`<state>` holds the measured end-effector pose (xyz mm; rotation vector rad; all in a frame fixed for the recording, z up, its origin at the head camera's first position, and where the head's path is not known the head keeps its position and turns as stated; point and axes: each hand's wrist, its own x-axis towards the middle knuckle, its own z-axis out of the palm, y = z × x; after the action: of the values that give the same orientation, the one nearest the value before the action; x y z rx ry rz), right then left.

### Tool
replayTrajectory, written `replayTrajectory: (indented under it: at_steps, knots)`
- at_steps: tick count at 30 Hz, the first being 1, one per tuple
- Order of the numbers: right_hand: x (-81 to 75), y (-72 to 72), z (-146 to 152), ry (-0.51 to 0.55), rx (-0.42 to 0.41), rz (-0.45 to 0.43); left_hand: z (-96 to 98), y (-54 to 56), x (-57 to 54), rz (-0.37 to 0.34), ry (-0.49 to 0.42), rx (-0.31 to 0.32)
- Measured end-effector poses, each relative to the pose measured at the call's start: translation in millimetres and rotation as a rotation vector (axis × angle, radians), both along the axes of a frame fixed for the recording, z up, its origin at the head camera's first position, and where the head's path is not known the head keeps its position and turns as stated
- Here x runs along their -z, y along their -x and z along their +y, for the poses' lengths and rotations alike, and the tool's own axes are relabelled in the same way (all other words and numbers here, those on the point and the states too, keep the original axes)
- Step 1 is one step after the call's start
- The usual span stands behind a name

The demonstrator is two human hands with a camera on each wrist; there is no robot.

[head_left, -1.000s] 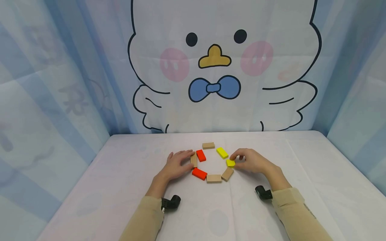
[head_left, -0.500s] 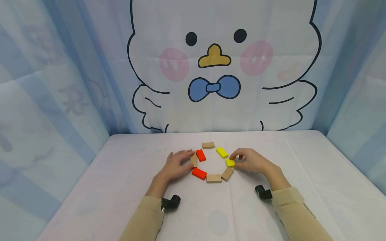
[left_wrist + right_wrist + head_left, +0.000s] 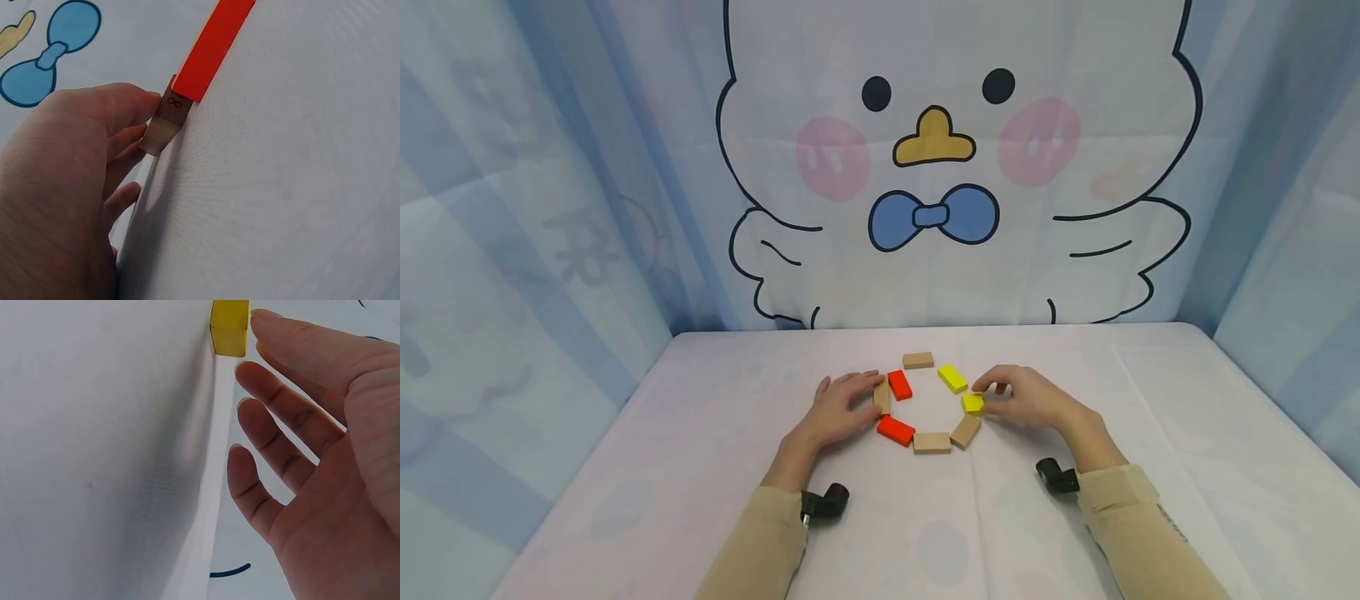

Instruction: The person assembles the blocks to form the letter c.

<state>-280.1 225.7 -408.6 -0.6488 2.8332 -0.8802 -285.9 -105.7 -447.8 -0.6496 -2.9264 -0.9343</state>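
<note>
One plain wood block (image 3: 882, 396) sits right at the fingertips of the left hand (image 3: 837, 411). The thumb is by its near end and a finger is by its far end, so the hand looks to be holding it in a small pinch. A red block (image 3: 896, 431) lies just past that thumb, on the side nearer the person. The other red block (image 3: 900, 385) lies across the plain wood block from the pointing fingertip.

One yellow block (image 3: 973, 405) is right by the fingertips of the right hand (image 3: 1033, 398). These fingers are loose and a bit apart. The wrist view shows a thin gap beside the thumb, so they do not seem to squeeze it. A second yellow block (image 3: 952, 379) lies farther out, just past the pointing finger. A tan block (image 3: 966, 432) is just nearer the person than the thumb.

They all look like wood, so I think they are light and hard. They should not bend or break. The yellow paint may be a bit slippery, and the bare wood less so. A good hold is likely thumb and finger on two facing sides, down close to the white cloth (image 3: 887, 533). A hard push could slide one into the next.
</note>
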Motion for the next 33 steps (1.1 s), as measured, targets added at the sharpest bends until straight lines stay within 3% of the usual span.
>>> replayTrajectory:
  at_steps: [33]
  knots:
    - [-5.0, 8.3, -2.5, 0.020, -0.008, 0.007, -1.0, 3.6, 2.1, -0.003, 0.001, 0.002]
